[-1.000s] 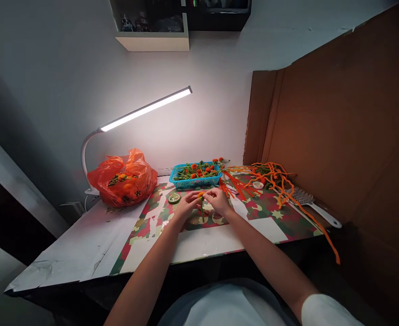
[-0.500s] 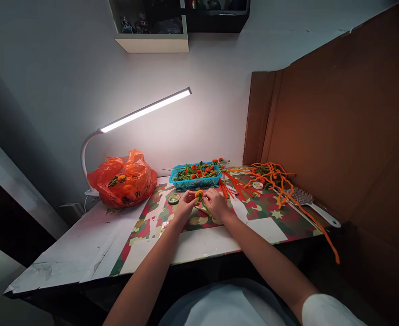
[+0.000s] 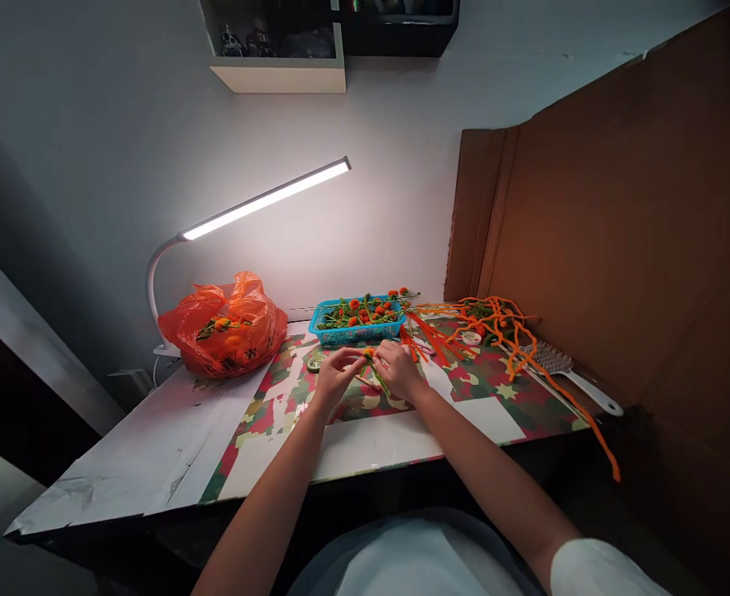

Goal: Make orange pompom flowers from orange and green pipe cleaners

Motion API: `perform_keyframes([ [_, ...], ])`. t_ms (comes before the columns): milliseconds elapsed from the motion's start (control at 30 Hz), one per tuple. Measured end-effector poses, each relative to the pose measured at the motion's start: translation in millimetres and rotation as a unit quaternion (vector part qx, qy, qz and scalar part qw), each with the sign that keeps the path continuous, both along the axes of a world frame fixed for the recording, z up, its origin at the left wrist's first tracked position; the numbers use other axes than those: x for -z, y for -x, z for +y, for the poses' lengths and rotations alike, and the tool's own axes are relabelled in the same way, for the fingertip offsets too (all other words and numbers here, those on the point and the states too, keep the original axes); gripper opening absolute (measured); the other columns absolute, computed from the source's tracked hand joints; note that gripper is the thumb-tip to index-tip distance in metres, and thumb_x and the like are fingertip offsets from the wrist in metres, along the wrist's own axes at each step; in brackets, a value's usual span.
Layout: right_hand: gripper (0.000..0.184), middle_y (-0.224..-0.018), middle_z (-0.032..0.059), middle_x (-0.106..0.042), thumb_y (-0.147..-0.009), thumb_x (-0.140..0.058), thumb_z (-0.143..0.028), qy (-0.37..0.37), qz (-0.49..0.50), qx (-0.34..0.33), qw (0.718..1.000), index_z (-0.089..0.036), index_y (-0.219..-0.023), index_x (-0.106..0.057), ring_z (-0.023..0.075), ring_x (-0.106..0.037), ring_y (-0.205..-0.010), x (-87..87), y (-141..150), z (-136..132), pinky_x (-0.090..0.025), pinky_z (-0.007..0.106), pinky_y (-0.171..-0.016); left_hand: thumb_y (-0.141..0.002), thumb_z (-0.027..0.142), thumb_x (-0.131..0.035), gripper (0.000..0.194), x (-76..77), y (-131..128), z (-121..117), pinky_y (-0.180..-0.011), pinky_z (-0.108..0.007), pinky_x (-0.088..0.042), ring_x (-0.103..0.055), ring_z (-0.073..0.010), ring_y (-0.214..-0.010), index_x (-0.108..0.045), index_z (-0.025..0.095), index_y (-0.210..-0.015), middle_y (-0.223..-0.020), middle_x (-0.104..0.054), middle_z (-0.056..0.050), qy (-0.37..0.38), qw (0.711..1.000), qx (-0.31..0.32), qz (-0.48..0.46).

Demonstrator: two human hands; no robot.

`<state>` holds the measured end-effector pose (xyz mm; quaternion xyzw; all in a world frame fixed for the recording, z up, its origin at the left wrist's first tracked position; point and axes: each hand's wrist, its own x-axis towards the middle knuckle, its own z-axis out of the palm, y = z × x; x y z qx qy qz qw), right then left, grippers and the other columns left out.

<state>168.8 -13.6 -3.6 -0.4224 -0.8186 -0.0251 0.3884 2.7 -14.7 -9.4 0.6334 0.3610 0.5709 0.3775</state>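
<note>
The left hand (image 3: 336,377) and right hand (image 3: 398,371) pinch an orange craft flower (image 3: 368,353) between them over the table (image 3: 377,443), apparently to steady it; the blue basket (image 3: 357,335) sits beyond, presumably for reach, the desk lamp (image 3: 269,199) angled for light.

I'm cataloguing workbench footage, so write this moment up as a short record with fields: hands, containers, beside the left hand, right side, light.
hands: left hand and right hand hold an orange flower between them
containers: blue basket of orange flowers; red plastic bag left of it
beside the left hand: green roll
right side: orange strands; white-handled brush
light: lamp, lit
</note>
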Motion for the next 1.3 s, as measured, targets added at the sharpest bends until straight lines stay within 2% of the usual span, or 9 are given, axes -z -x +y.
perform_keyframes([
  [133,0.02,-0.084,0.0028,-0.057,-0.091,-0.043,-0.019,0.005,-0.054,-0.025,0.998,-0.018,-0.075,-0.056,0.0159,-0.047,-0.081,-3.9,-0.7,-3.9,-0.024,0.031,-0.072,-0.068,0.037,-0.072,0.023,1.6,1.9,1.4,-0.064,-0.028,-0.052,-0.065,-0.0187,-0.073,-0.07,0.016,-0.079,-0.081,-0.071,-0.006,-0.016,0.999,-0.021,0.045],
  [267,0.021,-0.085,0.0031,-0.057,-0.092,-0.042,-0.018,0.011,-0.092,-0.029,0.995,-0.018,-0.078,-0.058,0.0162,-0.045,-0.082,-4.4,-2.0,-3.6,-0.023,0.031,-0.072,-0.071,0.038,-0.069,0.024,9.4,5.7,7.5,-0.061,-0.028,-0.052,-0.064,-0.0172,-0.067,-0.07,0.016,-0.08,-0.077,-0.071,-0.006,-0.015,0.998,0.001,0.068],
  [600,0.019,-0.089,0.0032,-0.059,-0.092,-0.043,-0.018,0.01,-0.101,-0.016,0.995,-0.019,-0.081,-0.058,0.0175,-0.045,-0.084,1.7,-0.9,-0.4,-0.023,0.032,-0.072,-0.07,0.035,-0.071,0.016,11.2,5.1,6.7,-0.062,-0.029,-0.053,-0.064,-0.0196,-0.07,-0.071,0.019,-0.075,-0.08,-0.071,-0.006,-0.057,0.993,-0.019,0.105],
  [733,0.023,-0.083,0.0019,-0.059,-0.093,-0.04,-0.021,0.042,-0.034,-0.01,0.998,-0.02,-0.077,-0.056,0.0166,-0.047,-0.082,1.1,0.8,1.3,-0.025,0.031,-0.072,-0.07,0.038,-0.07,0.023,8.3,1.5,5.5,-0.06,-0.028,-0.053,-0.064,-0.0182,-0.068,-0.07,0.017,-0.079,-0.076,-0.069,-0.006,-0.005,0.999,-0.021,0.043],
  [900,0.025,-0.081,0.0003,-0.059,-0.093,-0.034,-0.02,0.086,0.096,-0.03,0.991,-0.02,-0.078,-0.054,0.0156,-0.051,-0.079,3.3,1.5,7.1,-0.03,0.029,-0.072,-0.065,0.038,-0.075,0.035,4.0,-1.9,1.9,-0.069,-0.032,-0.056,-0.066,-0.0193,-0.081,-0.069,0.017,-0.092,-0.096,-0.068,-0.008,0.086,0.994,0.024,-0.057],
  [1000,0.017,-0.084,0.0012,-0.06,-0.087,-0.04,-0.019,0.089,0.178,-0.033,0.98,-0.02,-0.087,-0.057,0.0161,-0.053,-0.08,3.0,0.0,7.5,-0.035,0.028,-0.072,-0.062,0.037,-0.077,0.041,3.5,-1.4,1.2,-0.076,-0.035,-0.056,-0.067,-0.0198,-0.082,-0.069,0.016,-0.096,-0.099,-0.068,-0.009,0.118,0.988,0.022,-0.1],
  [1133,0.012,-0.086,0.0034,-0.064,-0.078,-0.059,-0.024,0.045,0.21,-0.085,0.973,-0.02,-0.088,-0.062,0.0182,-0.056,-0.082,1.1,0.4,2.8,-0.04,0.03,-0.075,-0.06,0.035,-0.079,0.041,2.7,-1.4,0.3,-0.077,-0.035,-0.056,-0.067,-0.0182,-0.077,-0.07,0.015,-0.094,-0.092,-0.069,-0.008,0.126,0.983,0.018,-0.129],
  [1200,0.009,-0.083,0.0046,-0.066,-0.079,-0.059,-0.026,0.041,0.222,-0.123,0.966,-0.02,-0.081,-0.065,0.0185,-0.059,-0.082,1.0,2.5,0.6,-0.043,0.03,-0.075,-0.061,0.036,-0.078,0.039,0.7,-2.8,-2.0,-0.074,-0.034,-0.057,-0.066,-0.0176,-0.076,-0.07,0.015,-0.092,-0.091,-0.068,-0.008,0.116,0.986,0.023,-0.116],
  [1300,0.014,-0.076,0.0049,-0.067,-0.081,-0.058,-0.028,0.053,0.258,-0.123,0.957,-0.02,-0.074,-0.067,0.0181,-0.061,-0.074,2.4,5.4,0.4,-0.045,0.03,-0.07,-0.061,0.038,-0.078,0.033,-2.0,-5.4,-5.4,-0.066,-0.03,-0.058,-0.065,-0.0168,-0.077,-0.072,0.016,-0.085,-0.1,-0.064,-0.008,0.08,0.994,0.03,-0.066],
])
